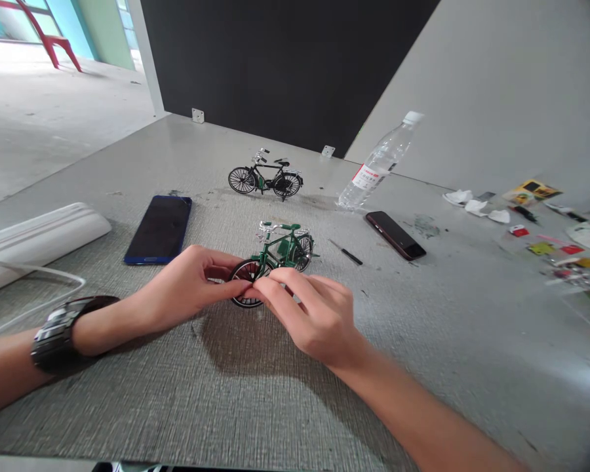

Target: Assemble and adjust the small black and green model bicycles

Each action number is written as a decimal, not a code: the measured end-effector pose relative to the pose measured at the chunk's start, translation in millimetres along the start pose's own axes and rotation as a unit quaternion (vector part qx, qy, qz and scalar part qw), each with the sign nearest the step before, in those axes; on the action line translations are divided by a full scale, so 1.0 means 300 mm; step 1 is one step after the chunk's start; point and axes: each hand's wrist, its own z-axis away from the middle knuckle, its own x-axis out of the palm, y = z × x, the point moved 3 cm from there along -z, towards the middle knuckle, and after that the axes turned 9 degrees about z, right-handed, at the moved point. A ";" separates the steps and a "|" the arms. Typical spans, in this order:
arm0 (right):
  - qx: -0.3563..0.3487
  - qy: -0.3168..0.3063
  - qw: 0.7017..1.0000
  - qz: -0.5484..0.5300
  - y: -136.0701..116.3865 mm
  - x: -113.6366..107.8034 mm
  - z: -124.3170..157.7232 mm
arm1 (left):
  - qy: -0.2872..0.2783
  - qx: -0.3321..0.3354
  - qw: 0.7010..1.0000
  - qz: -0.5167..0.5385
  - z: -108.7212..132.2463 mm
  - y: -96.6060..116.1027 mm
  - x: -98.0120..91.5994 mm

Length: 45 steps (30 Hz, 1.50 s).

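A small green model bicycle [288, 248] is held upright just above the middle of the table, its handlebar turned to the left. My left hand [201, 278] pinches its front wheel from the left between thumb and fingers. From the right, my right hand [312, 305] is closed with its fingertips at the wheel hub, close to my left thumb. Whatever tiny part those right fingertips grip is hidden. Behind it stands a black model bicycle [270, 177]. A thin screwdriver with a dark handle [350, 255] lies to the right of the green one.
A blue phone [160, 229] and a white device with a cable [44, 239] lie at left. A clear plastic bottle [381, 157] stands behind a dark phone [396, 235]. Small colourful packets and parts [560, 252] are scattered at far right. A black panel [275, 65] borders the back.
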 end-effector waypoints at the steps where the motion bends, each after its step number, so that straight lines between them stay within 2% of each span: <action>1: 0.007 -0.001 1.000 -0.011 0.001 0.004 0.000 | 0.000 0.001 1.000 -0.002 0.000 -0.001 0.000; 11: 0.013 -0.011 0.995 -0.099 0.009 0.021 0.010 | -0.007 -0.008 1.000 0.018 -0.001 -0.010 0.001; 26: 0.051 -0.016 0.989 -0.135 0.012 0.020 0.021 | -0.007 -0.019 0.999 0.034 -0.003 -0.006 0.001; 45: 0.149 -0.025 0.960 -0.235 0.015 0.041 0.018 | -0.006 -0.010 1.000 0.019 0.002 -0.010 0.002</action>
